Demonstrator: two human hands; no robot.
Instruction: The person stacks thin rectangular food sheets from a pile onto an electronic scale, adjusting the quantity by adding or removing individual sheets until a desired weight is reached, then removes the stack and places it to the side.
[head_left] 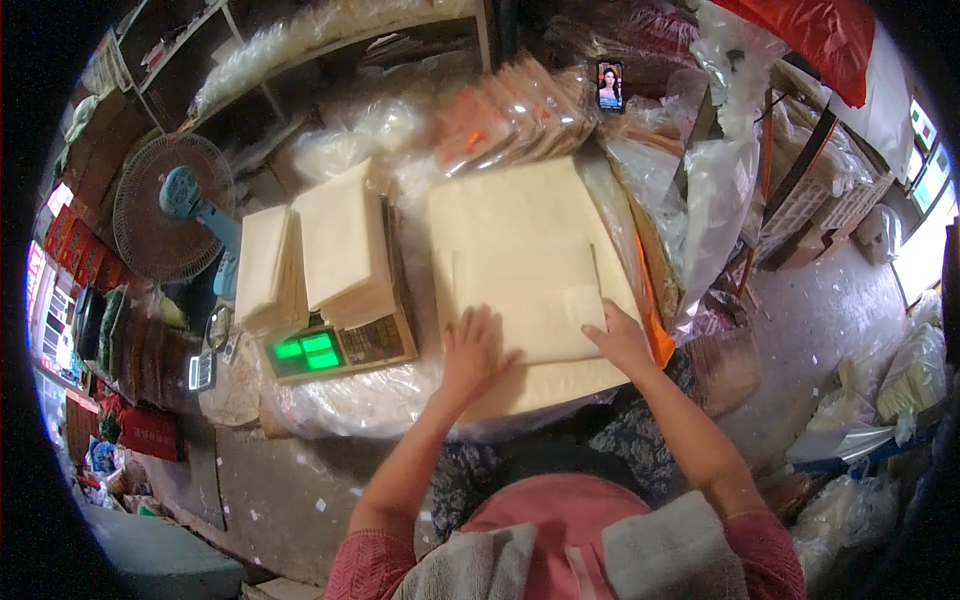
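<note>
A smaller stack of cream paper-like sheets [525, 275] lies on a larger cream sheet pile [505, 205] in front of me. My left hand [475, 352] rests palm down at the small stack's lower left corner, fingers spread, the thumb reaching over its edge. At the stack's right edge is my right hand [620, 343]; its thumb lies on top and the index finger stretches along the side, apart from the thumb. Its other fingers are partly hidden. Left of the pile, two thick cream bundles [345, 240] stand side by side on a scale [375, 342] with a lit green display [308, 350].
A fan [175, 208] stands at the far left. Clear plastic bags [520, 112] and a phone [609, 86] with a lit screen are at the back of the table. Orange material [655, 310] edges the pile's right side. Wrapped bundles [915, 380] sit at the right.
</note>
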